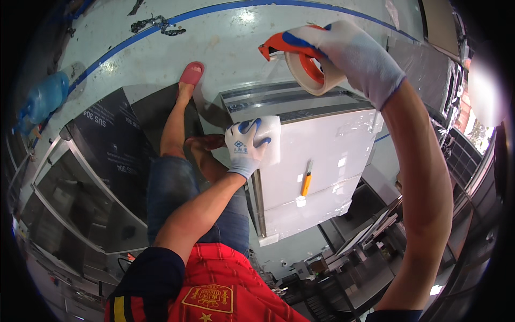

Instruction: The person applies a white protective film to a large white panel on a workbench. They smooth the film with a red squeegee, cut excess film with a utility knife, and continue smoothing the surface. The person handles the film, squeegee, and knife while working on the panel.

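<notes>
My right hand [351, 56], in a white glove with blue-coated fingers, is raised at the upper right, closed around an orange tape dispenser [276, 44]. A wide roll of tape [311, 78] is mounted on it. My left hand [244, 145], gloved the same way, has its fingers curled over a white foam pad [273, 142] at the near left corner of a big white-covered rectangular box [327, 145]. A yellow utility knife [306, 183] lies on top of this box, with its blade out.
Dark film-covered metal panels and a framed cabinet [80, 177] stand at the left. A blue water jug [45, 99] lies farther left. Black scraps [158, 25] lie on the floor near a blue line. Shelving and stacked sheets [365, 231] fill the lower right.
</notes>
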{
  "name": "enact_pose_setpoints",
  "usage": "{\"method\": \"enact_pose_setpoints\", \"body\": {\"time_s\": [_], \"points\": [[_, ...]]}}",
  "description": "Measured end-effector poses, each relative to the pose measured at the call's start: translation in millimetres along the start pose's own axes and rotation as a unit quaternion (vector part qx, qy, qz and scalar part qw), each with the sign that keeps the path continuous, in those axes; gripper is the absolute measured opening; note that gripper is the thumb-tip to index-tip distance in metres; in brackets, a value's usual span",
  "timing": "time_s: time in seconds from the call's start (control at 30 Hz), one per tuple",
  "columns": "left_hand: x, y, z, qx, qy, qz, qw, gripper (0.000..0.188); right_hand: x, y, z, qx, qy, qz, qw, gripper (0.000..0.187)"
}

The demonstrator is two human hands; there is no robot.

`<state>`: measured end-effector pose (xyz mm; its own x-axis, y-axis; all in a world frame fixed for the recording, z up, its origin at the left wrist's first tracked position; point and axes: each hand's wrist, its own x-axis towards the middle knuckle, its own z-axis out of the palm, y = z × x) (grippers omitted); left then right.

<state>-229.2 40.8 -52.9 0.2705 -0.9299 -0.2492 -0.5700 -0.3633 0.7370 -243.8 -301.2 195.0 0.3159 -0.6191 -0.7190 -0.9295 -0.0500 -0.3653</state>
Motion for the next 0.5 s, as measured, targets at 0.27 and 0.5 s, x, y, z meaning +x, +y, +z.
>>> {"method": "enact_pose_setpoints", "body": {"time_s": [0.27, 0.5], "points": [[9.9, -1.7, 2.8, -0.028, -0.062, -0.076, 0.995, 0.073, -20.1, -32.4, 0.8, 0.079, -0.07, 0.067, 0.992, 0.047], [3.4, -0.6, 17.7, -0.019, -0.018, -0.049, 0.998, 0.072, -171.1, -12.2, 42.7, 0.153, 0.025, 0.216, 0.964, 0.045]]}}
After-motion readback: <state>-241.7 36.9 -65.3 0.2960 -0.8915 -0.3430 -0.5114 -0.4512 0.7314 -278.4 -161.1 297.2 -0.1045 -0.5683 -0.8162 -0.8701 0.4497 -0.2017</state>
